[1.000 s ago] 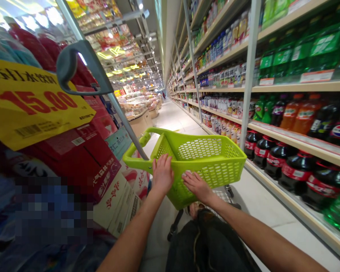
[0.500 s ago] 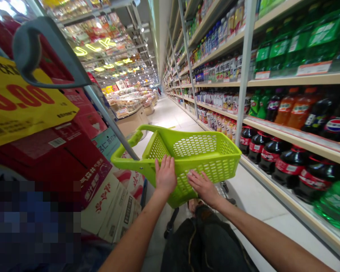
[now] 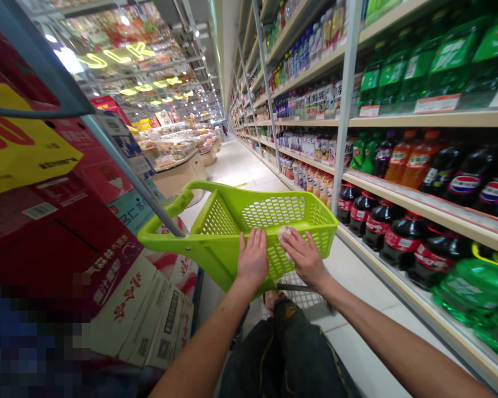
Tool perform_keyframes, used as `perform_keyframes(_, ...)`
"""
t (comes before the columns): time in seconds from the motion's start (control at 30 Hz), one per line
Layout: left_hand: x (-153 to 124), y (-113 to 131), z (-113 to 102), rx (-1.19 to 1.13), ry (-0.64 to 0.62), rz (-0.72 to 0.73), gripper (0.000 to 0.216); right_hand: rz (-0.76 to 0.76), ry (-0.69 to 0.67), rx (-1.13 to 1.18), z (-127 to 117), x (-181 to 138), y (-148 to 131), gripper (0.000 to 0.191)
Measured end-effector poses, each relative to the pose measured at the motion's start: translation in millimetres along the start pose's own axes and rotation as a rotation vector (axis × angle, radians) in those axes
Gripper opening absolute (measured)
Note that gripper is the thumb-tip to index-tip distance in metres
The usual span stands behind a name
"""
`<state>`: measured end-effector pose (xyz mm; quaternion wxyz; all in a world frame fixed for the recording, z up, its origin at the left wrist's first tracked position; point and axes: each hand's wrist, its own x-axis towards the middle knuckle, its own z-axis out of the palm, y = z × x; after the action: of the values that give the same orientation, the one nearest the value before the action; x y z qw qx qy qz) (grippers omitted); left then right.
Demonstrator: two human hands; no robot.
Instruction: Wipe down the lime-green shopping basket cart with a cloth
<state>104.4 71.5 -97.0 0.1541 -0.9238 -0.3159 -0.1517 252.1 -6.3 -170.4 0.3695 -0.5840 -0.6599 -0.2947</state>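
A lime-green plastic shopping cart (image 3: 216, 249) with a perforated basket stands in front of my legs, its handle end at the left. My left hand (image 3: 253, 257) holds its near rim, with the fingers over the edge. Just right of it, my right hand (image 3: 305, 254) presses a crumpled white tissue (image 3: 285, 233) against the near side wall, close to the rim. The fingers cover part of the tissue, so whether it is paper or cloth is hard to tell. Inside, a perforated flap (image 3: 218, 215) stands up near the handle.
Shelves of drink bottles (image 3: 385, 226) line the right side. Stacked cartons (image 3: 128, 298) and a yellow price sign (image 3: 33, 143) crowd the left, near a grey handle on a pole (image 3: 124, 166). The aisle floor (image 3: 236, 160) runs ahead, past displays of packaged goods (image 3: 178, 149).
My right hand has moved up the basket's side towards the rim, and more of the white tissue shows. My left hand has shifted right along the rim. The view has shifted slightly right.
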Motion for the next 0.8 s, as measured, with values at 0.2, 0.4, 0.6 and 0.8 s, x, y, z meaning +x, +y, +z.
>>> perform_keyframes(0.2,3.6,11.6,8.5,0.000,-0.013,-0.010,0.060,-0.049,-0.072,-0.015,9.6,-27.3,8.6,0.034)
perform_keyframes(0.4,5.9,22.6,13.1,-0.021,-0.011,0.032,0.059,0.034,-0.061,-0.047,-2.6,-30.6,18.7,0.037)
perform_keyframes(0.6,10.1,36.3,20.2,-0.040,-0.011,0.036,0.061,0.015,-0.131,-0.062,0.3,-46.2,30.5,0.038)
perform_keyframes(0.8,18.2,46.7,24.2,-0.047,-0.007,0.104,0.060,0.070,-0.052,-0.091,-13.3,-32.7,43.0,0.039)
